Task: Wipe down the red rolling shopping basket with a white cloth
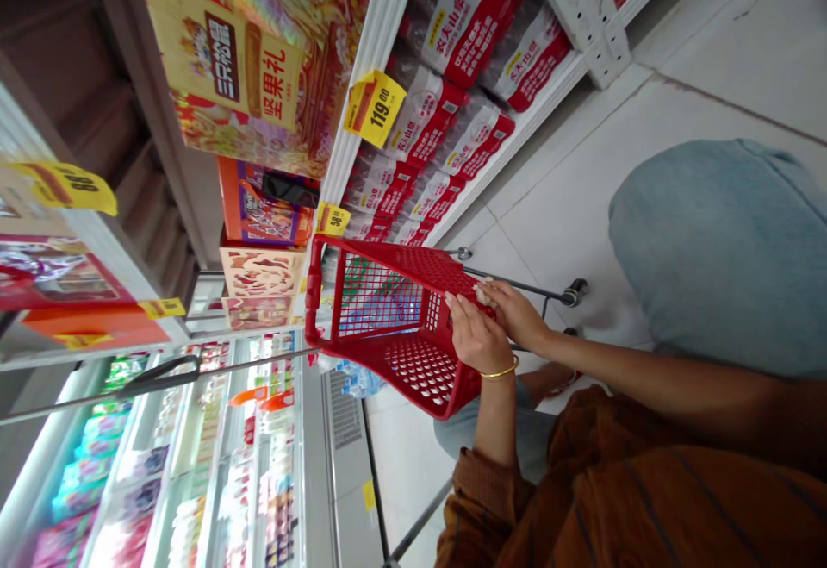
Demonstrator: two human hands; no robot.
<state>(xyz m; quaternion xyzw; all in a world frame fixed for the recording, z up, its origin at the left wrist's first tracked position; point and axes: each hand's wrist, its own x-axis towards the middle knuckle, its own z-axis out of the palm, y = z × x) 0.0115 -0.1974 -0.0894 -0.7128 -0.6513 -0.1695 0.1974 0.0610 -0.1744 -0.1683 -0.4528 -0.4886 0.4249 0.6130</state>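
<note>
A red plastic shopping basket (413, 361) sits on a metal trolley frame (517, 286) in a shop aisle; the whole view is tipped on its side. My left hand (475, 337), with a gold bangle at the wrist, grips the basket's near rim with its fingers curled over it. Right beside it, my right hand (513, 311) closes on the same rim and touches the left hand. Through the mesh I see a pack of water bottles (381, 305) inside the basket.
Shelves (362, 59) beside the basket carry shrink-wrapped water packs (445, 120), gift boxes (258, 59) and yellow price tags (375, 107). A glass-fronted chiller (213, 456) runs along the aisle. My jeans-clad knee (717, 249) is above the white tiled floor (568, 206).
</note>
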